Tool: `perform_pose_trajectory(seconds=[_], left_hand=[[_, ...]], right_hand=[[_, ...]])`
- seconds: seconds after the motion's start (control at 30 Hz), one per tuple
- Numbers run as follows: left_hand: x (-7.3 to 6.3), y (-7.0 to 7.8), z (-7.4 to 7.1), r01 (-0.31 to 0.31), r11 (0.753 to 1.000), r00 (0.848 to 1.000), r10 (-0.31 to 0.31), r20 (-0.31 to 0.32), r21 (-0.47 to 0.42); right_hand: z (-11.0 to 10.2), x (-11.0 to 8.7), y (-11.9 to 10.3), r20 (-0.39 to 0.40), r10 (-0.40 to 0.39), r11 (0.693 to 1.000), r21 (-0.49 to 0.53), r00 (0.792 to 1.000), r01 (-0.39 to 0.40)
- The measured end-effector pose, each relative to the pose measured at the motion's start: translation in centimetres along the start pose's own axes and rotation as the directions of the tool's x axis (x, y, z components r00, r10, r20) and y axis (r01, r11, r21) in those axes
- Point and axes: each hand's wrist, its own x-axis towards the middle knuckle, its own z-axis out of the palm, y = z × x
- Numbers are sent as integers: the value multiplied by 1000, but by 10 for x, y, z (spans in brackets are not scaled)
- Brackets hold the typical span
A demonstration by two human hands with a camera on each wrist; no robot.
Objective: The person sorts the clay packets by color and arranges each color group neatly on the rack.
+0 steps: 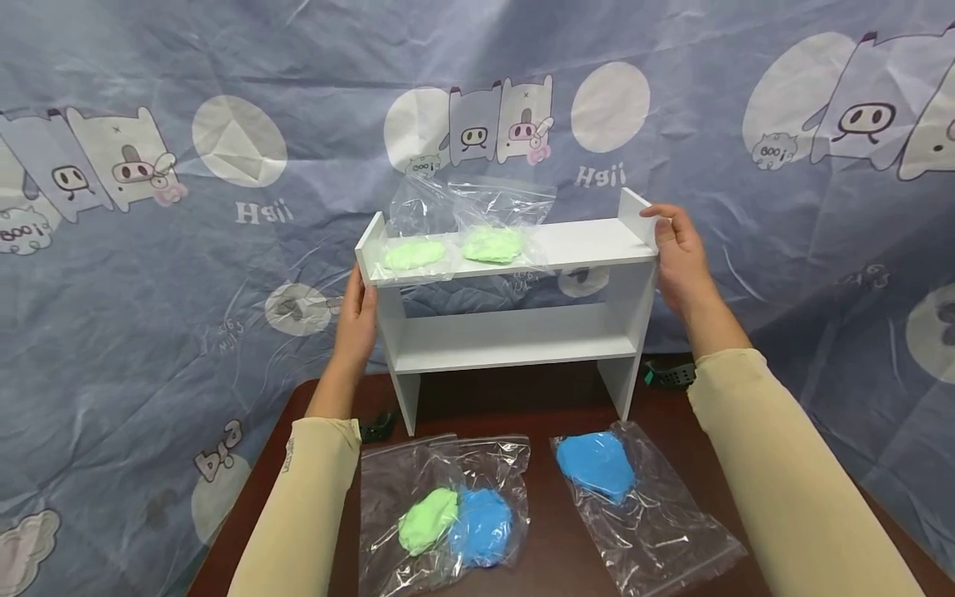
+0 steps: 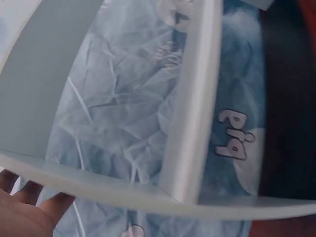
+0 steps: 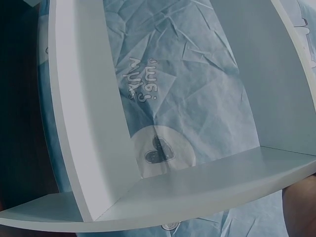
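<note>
- White two-tier shelf (image 1: 515, 336): smooth, matt painted board.
- Clear zip bags (image 1: 649, 514): glossy, crinkled plastic.
- Dark brown bench (image 1: 552, 406): smooth wood look.
- Blue printed backdrop (image 1: 149, 274): creased, matt cloth.

Light: even and bright in the head view, soft shadows.
Glare: glints on the plastic bags (image 1: 642, 514).
Wrist views: dimmer, bluish, blurred close up.
Distortion: shelf (image 3: 84, 123) edges bowed.
</note>
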Motion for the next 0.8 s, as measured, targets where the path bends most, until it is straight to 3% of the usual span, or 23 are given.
perform_pose_trajectory(seconds=[0.1, 0.2, 0.53, 0.7, 0.8], left_hand=[[-10, -26, -4, -14, 1000, 1000, 14, 24, 11], [-24, -40, -7, -24, 998, 999, 22, 47, 59], [-60, -65, -14, -17, 975, 989, -16, 146, 221], [-78, -73, -15, -4, 953, 980, -56, 191, 302], [-90, -77, -14, -1, 923, 974, -85, 208, 385]], right_hand=[[0, -4, -2, 9, 15, 1000, -27, 1000, -15], [3, -9, -7, 9, 16, 999, -40, 1000, -16], [6, -11, -16, 16, -3, 1000, -12, 1000, 4], [5, -12, -16, 32, -16, 999, 31, 999, 15], [5, -13, -16, 38, -27, 999, 41, 999, 25]])
